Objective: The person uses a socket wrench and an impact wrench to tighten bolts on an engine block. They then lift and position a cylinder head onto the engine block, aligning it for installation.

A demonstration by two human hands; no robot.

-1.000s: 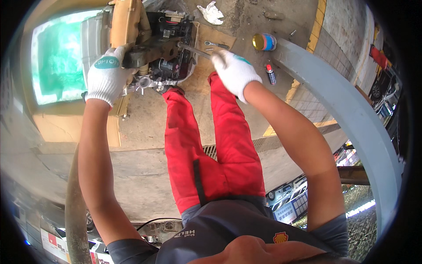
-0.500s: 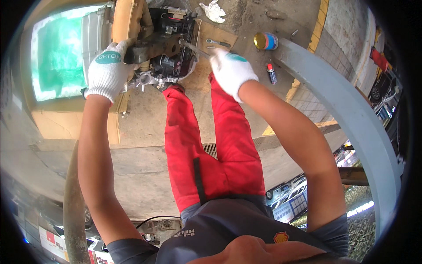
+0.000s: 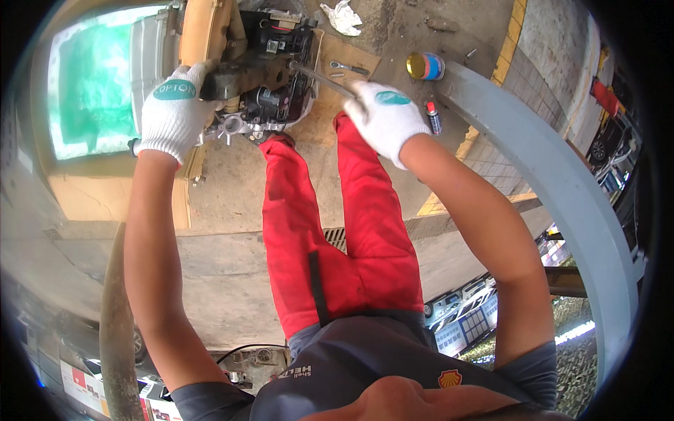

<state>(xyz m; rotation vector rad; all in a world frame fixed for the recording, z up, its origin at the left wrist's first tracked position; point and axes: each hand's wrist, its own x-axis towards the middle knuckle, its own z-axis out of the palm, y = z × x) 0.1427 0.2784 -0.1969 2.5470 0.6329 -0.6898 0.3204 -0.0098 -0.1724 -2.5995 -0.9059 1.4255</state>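
A partly dismantled engine [image 3: 270,98] with black and bare-metal parts stands in front of me at the upper left. Across it runs a dark, curved metal arm [image 3: 246,78]. My left hand [image 3: 172,105], in a white knit glove, is closed around the arm's left end; some fingers are hidden behind it. A long metal wrench [image 3: 319,77] reaches from the arm's right end to my right hand [image 3: 386,119]. That hand, gloved alike, is closed on the wrench's near end. The wrench's far end meets the arm, but what it sits on is too small to tell.
A ratchet [image 3: 349,68] lies on cardboard right of the engine. Beyond are a gold-lidded tin [image 3: 425,66], a red-capped spray can [image 3: 433,118] and a crumpled white cloth [image 3: 342,17]. A grey curved beam [image 3: 540,154] rises at right; a green-smeared panel [image 3: 91,88] stands left.
My right hand has moved right and slightly toward me, swinging the near end of the wrench with it. My left hand keeps its hold on the dark arm.
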